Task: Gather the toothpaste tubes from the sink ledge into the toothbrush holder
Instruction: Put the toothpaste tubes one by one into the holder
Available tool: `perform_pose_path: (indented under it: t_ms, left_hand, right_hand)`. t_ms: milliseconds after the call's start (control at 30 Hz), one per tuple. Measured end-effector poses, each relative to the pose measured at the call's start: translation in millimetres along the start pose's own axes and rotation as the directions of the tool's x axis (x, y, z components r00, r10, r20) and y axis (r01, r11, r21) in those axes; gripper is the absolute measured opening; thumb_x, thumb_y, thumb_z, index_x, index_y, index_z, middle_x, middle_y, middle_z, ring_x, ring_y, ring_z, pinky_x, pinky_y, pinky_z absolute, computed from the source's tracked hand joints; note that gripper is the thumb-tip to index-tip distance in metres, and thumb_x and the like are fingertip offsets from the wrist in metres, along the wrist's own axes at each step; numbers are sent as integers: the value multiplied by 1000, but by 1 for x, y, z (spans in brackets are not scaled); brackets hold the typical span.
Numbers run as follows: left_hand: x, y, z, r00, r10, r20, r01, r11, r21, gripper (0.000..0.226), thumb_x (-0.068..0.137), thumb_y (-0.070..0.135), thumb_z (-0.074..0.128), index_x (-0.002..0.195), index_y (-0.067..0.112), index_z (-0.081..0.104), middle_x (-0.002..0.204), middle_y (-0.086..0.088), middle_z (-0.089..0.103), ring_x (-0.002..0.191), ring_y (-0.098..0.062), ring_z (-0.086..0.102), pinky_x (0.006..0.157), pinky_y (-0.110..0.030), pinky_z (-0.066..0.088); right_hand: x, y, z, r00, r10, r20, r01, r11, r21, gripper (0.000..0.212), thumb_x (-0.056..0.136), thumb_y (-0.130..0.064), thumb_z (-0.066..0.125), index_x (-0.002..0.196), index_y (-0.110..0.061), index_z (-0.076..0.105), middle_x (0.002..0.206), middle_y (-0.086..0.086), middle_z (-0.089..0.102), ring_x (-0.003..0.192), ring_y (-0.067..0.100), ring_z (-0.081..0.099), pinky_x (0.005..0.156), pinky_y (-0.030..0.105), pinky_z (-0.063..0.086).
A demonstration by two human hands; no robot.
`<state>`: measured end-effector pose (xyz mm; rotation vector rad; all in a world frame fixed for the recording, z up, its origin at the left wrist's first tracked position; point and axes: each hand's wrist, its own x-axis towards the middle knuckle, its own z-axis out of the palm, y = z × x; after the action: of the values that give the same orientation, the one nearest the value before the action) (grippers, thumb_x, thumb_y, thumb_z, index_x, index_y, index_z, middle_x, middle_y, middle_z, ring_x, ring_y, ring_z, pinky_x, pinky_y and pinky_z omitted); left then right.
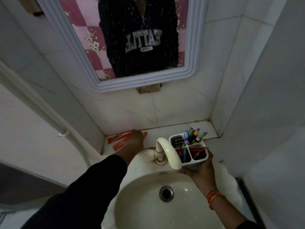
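Note:
Two red toothpaste tubes lie on the white tiled sink ledge (161, 133) at the left: one (115, 138) against the back wall, a second (118, 145) in front of it. My left hand (134, 142) rests over both tubes, fingers on the rear one, whose cap end pokes out to the right; whether it grips them I cannot tell. My right hand (196, 171) holds the white four-compartment toothbrush holder (200, 161) from below, just right of the tap. Colourful toothbrushes stand in its rear compartment; red packets and a blue item sit in the front ones.
A cream tap (168, 151) arches over the white basin (148, 195), directly left of the holder. A framed mirror (137, 38) hangs on the tiled wall above. A white pipe (49, 116) runs down the left wall. The right wall stands close to the holder.

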<state>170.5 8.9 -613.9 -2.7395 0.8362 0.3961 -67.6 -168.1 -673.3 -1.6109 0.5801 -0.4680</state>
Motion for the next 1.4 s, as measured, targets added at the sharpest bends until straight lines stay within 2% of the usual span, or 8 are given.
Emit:
perform_pose_path:
  t_ms: [200, 367, 467, 600, 733, 900, 1200, 1400]
  left_hand:
    - [-1, 6, 6, 977, 17, -211, -25, 999, -33, 38, 93, 25, 49, 129, 15, 53, 113, -17, 65, 101, -37, 65, 73, -36, 51]
    - [-19, 18, -66, 976, 143, -161, -186, 938, -292, 40, 96, 52, 55, 128, 28, 59, 100, -3, 73, 77, -20, 66, 76, -37, 59]
    - [-43, 38, -127, 948, 272, -165, -307, 918, -253, 47, 81, 58, 73, 120, 33, 73, 103, 8, 74, 89, -12, 67, 81, -34, 58]
    - [-76, 67, -191, 900, 434, -34, -436, 895, -92, 36, 93, 34, 68, 128, 27, 71, 114, 8, 73, 95, -10, 67, 81, -23, 49]
    - [-92, 98, -200, 871, 480, 104, -485, 874, 22, 25, 84, 32, 78, 107, 22, 81, 82, 7, 79, 68, -4, 72, 69, -19, 56]
    - [-94, 130, -169, 886, 451, 108, -459, 886, 69, 28, 81, 40, 78, 95, 16, 79, 84, -1, 76, 85, -18, 71, 77, -37, 62]
    - [-54, 52, -152, 989, 143, 48, -104, 879, -466, 24, 95, 26, 66, 108, 8, 77, 99, -5, 80, 87, -18, 79, 86, -31, 62]
    - [-17, -11, -75, 992, -23, 123, 35, 995, -98, 43, 93, 17, 56, 135, 9, 61, 139, -14, 60, 125, -30, 59, 98, -31, 51]
  right_hand:
    - [-7, -6, 1, 999, 29, -25, -31, 998, -62, 112, 43, -30, 102, 138, -30, 43, 125, 2, 63, 113, 22, 66, 91, 59, 58]
    - [-2, -10, 2, 1000, -19, 7, 20, 992, -127, 92, 59, 4, 95, 132, -24, 47, 124, -2, 60, 97, 10, 71, 74, 47, 64]
    - [-6, -16, -3, 999, -2, 34, 4, 998, -67, 112, 43, -16, 103, 138, -24, 44, 130, -2, 58, 110, 15, 66, 80, 58, 62]
    - [-6, -17, 0, 1000, 12, -15, -12, 1000, 16, 114, 44, 5, 99, 131, -36, 37, 126, -18, 54, 114, -5, 56, 83, 11, 55]
    - [-7, -19, -2, 1000, -6, -21, 6, 1000, 1, 115, 40, -4, 102, 132, -31, 39, 127, -14, 57, 118, -3, 56, 85, 4, 50]
    - [-8, -22, -4, 1000, -2, -28, 2, 1000, -11, 112, 42, -3, 102, 132, -27, 40, 125, -12, 58, 111, -14, 57, 83, 4, 51]
    - [-3, -6, -4, 1000, -15, -18, 15, 1000, -14, 119, 39, 1, 102, 136, -29, 41, 130, -8, 58, 119, 11, 61, 83, 31, 63]
    - [-3, -6, 0, 999, 0, -34, -1, 1000, -28, 94, 62, 5, 93, 129, -34, 41, 113, -5, 66, 102, 11, 71, 76, 19, 61]
